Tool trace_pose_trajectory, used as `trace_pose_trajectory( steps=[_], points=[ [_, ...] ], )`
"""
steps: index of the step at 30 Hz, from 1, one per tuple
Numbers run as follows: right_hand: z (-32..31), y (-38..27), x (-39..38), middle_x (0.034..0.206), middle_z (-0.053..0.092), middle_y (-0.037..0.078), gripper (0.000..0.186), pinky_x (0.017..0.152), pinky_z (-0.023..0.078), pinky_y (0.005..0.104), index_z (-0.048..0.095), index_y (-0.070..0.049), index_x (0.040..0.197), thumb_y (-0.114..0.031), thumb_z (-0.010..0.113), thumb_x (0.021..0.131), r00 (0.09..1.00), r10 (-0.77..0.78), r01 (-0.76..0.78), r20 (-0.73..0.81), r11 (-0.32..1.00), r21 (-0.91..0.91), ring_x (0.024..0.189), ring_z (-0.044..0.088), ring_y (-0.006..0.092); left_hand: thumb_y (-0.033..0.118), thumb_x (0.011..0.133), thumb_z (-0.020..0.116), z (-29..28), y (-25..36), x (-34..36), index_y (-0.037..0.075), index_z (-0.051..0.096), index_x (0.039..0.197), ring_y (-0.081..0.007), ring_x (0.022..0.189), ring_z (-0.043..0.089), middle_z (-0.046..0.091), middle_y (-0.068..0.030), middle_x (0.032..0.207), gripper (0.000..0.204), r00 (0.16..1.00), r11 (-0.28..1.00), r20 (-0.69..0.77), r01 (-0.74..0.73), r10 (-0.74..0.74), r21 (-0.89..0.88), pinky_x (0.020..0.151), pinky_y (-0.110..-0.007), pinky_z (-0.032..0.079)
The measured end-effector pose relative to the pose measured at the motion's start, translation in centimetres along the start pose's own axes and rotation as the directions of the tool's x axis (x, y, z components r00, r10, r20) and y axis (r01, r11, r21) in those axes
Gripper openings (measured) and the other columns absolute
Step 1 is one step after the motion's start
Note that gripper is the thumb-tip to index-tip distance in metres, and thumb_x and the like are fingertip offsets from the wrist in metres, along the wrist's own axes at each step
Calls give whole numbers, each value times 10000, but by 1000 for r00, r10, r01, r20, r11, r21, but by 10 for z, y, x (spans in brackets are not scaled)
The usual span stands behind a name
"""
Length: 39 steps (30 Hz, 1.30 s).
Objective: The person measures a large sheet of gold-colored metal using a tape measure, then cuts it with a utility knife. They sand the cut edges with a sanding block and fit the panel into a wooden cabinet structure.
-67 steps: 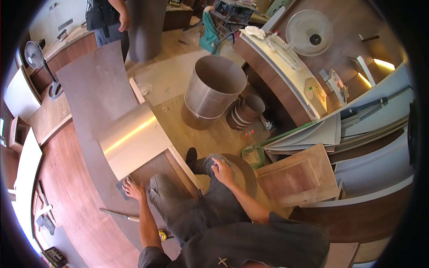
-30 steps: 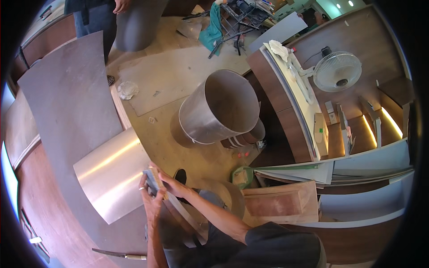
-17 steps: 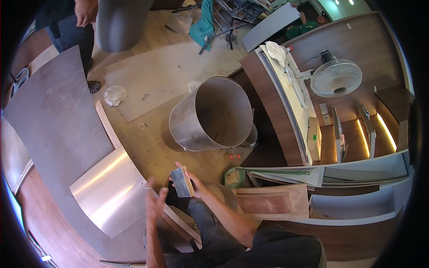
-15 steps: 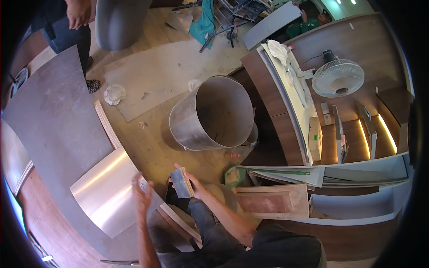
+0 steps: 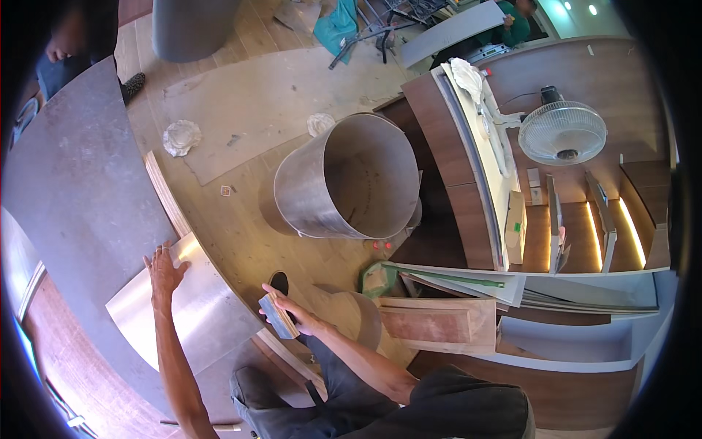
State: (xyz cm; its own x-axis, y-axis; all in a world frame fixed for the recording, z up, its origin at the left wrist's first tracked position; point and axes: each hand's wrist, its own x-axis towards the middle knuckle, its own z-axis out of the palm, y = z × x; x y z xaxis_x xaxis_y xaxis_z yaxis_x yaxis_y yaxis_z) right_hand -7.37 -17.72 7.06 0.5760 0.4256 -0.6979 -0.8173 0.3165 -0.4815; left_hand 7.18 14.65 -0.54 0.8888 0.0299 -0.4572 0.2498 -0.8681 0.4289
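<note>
A shiny metal sheet [image 5: 208, 318] lies on the large grey board [image 5: 80, 168] at my left. My left hand [image 5: 167, 274] rests at the sheet's far edge with its fingers spread, the tips reaching onto the grey board. Over my lap, my right hand [image 5: 303, 320] grips a sanding block [image 5: 278, 316], a wooden block with a grey abrasive-looking face. The block is tilted and held apart from the sheet, beside its right edge.
A large open metal drum [image 5: 300, 186] stands on the floor ahead. At the right are a fan [image 5: 563, 132], lit shelving and a stacked wooden panel [image 5: 431, 325]. Another person's hand [image 5: 62, 50] shows at the far left; someone in green [image 5: 515, 29] is at the back.
My left hand has moved left and away from me, from the sheet's right edge to its far edge. The sanding block has shifted slightly left and turned in my right hand.
</note>
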Motion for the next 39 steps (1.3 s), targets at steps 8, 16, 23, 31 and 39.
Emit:
trace_pose_trajectory(
  steps=[8,16,23,31,39],
  points=[
    [-4,-11,-1,1346,413,92,942,945,445,371,128,-133,1558,-583,602,879,996,-43,38,-76,997,-70,1189,506,236,176,642,858,15,-13,13,51,561,1245,-387,1194,490,546,-205,1268,684,994,991,-98,-64,53,-117,1037,-506,364],
    [-4,-9,-2,1344,414,90,966,947,441,374,106,-128,1560,-590,605,873,996,-19,14,-84,998,-64,1208,493,241,102,598,866,30,-17,20,26,594,1098,-378,1069,512,573,-176,1113,574,964,972,-244,-149,103,-180,930,-463,431],
    [-1,-5,8,1379,399,93,954,975,419,368,102,-120,1560,-583,591,884,998,-8,5,-64,998,-56,1224,480,238,126,649,838,16,-9,26,47,546,1216,-391,1208,460,526,-197,1269,643,985,985,-165,-71,44,-159,1030,-493,368],
    [-4,1,5,1350,421,88,929,955,433,364,128,-133,1559,-576,591,887,995,-22,16,-101,998,-57,1194,491,228,116,744,765,52,49,-58,105,454,1351,-336,1358,363,425,-122,1417,682,933,970,-340,-183,119,-163,1165,-556,209],
    [-7,-8,11,1281,457,73,935,955,446,352,133,-105,1552,-567,604,890,990,-58,43,-126,993,-113,1168,517,196,88,762,734,99,76,-118,86,449,1353,-317,1440,256,394,-105,1465,656,939,968,-307,-206,154,-145,1168,-567,171]
  ],
)
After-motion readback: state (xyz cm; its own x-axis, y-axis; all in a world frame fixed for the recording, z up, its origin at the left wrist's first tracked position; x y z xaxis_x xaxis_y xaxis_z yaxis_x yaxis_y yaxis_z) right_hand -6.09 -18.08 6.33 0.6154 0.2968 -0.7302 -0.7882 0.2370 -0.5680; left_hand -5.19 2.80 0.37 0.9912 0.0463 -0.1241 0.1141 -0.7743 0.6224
